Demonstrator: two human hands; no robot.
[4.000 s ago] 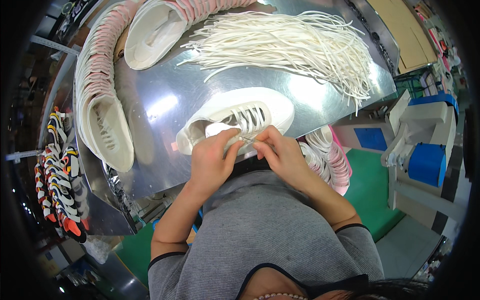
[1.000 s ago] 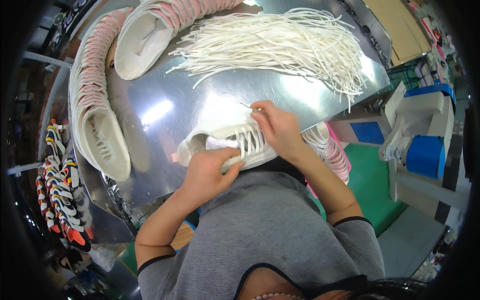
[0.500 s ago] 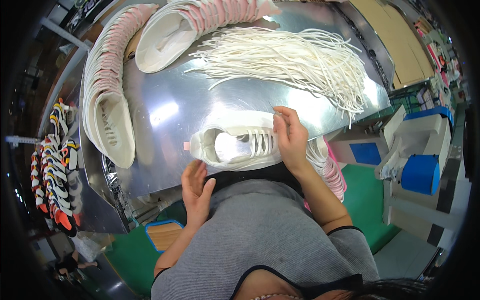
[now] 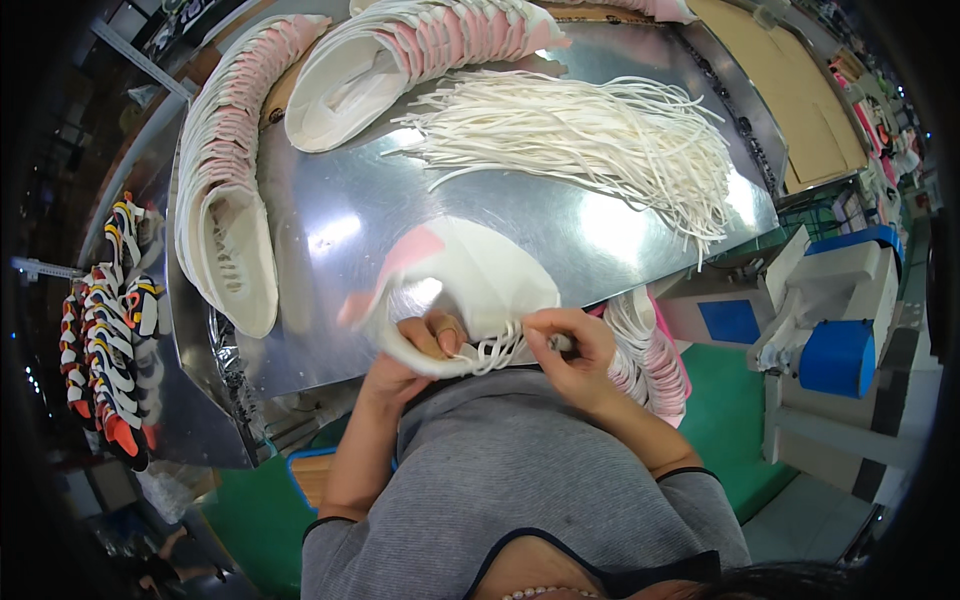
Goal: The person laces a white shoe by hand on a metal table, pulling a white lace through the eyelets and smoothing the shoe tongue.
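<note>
- Left hand (image 4: 432, 333): fingers inside opening, gripping white shoe (image 4: 490, 265); firm hold should help.
- Shoe: tilted, near edge of metal table (image 4: 315, 275).
- White lace (image 4: 497, 350): looped; best flat, untwisted.
- Right hand (image 4: 568, 345): curled round small grey thing (image 4: 561, 343), beside lace; can't tell if pinching lace. Gentle, even pulls.

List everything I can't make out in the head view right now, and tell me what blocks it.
Head view:
- Left hand: partly hidden by the near wall of the white shoe upper.
- Small grey item in the right hand: partly covered by the fingers, too small to identify.
- Pink-and-white stack at the top: cut off by the picture's edge.
- Multicoloured stack at far left: too small for detail.
</note>
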